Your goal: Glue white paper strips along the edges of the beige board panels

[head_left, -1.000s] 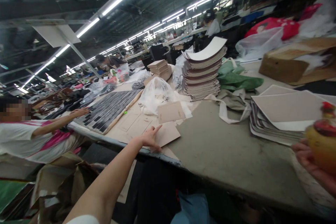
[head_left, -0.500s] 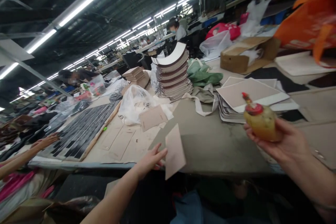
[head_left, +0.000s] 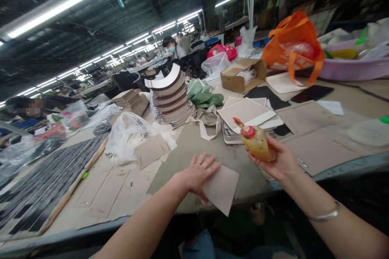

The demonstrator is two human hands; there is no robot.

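My left hand [head_left: 199,176] lies with fingers spread at the left edge of a beige rectangular panel [head_left: 223,190]. The panel rests on a grey-green sheet [head_left: 182,147] at the table's front, one corner jutting past the edge. My right hand [head_left: 278,160] is wrapped round a squat, yellowish glue bottle [head_left: 258,145], held tilted above the table with its red-capped nozzle pointing up and left. Behind the bottle is a stack of pale panels [head_left: 246,115].
A tall stack of curved pieces [head_left: 173,101] stands at the back, beside green cloth [head_left: 203,93]. Dark strips [head_left: 57,174] cover the left side. Further right are a cardboard box [head_left: 234,79], an orange bag [head_left: 291,48], a phone [head_left: 311,94] and a lilac basin [head_left: 352,68].
My left hand has laid the panel down from an upright hold, its fingers now spread. My right hand still holds the bottle. The view has swung right, and the neighbour's hands have left it.
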